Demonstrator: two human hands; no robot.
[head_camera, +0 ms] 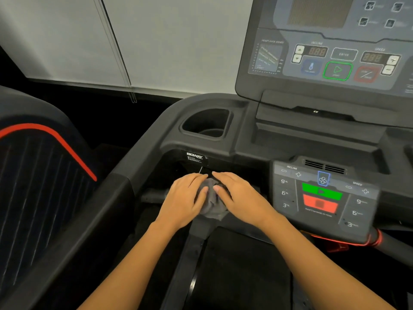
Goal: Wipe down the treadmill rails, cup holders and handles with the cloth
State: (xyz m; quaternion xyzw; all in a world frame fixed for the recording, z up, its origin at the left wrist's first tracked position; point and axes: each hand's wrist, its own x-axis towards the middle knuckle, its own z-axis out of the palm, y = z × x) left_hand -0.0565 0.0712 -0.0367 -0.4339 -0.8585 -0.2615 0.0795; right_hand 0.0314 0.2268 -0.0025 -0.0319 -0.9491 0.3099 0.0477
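The cloth (212,205) is half hidden under the left hand (185,198) and right hand (240,195) — console (268,57) print blurred.

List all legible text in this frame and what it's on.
"BIGWAY": black label below the cup holder.
"INCLINE", "9%", "6%", "3%": lower keypad, left side.
"SPEED", "9", "6", "3": its right side.
"INCLINE", "888": upper console.
Remaining console text, label small print: too blurred.
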